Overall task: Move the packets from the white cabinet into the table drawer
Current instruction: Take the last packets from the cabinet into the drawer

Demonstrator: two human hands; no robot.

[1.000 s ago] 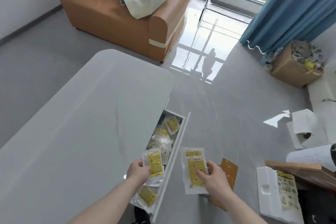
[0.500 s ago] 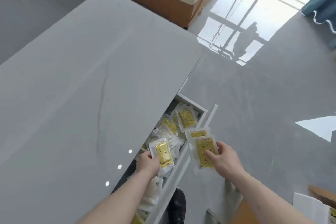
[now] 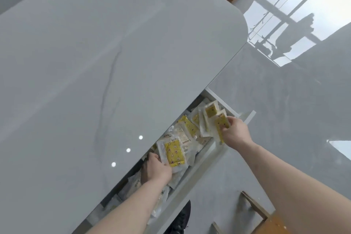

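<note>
**Packets go into the drawer**

Beneath a grey marble-look tabletop (image 3: 95, 62), the open table drawer (image 3: 197, 165) is heaped with packets. The left hand (image 3: 156, 170) pinches a yellow packet (image 3: 173, 154); the right hand (image 3: 234, 132) grips more packets (image 3: 220, 123) at the far end. Best released low, spread flat, clear of the drawer front.

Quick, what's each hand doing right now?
Left hand: holds a yellow packet over the open drawer.
Right hand: grips a small stack of packets at the drawer's far end.
</note>
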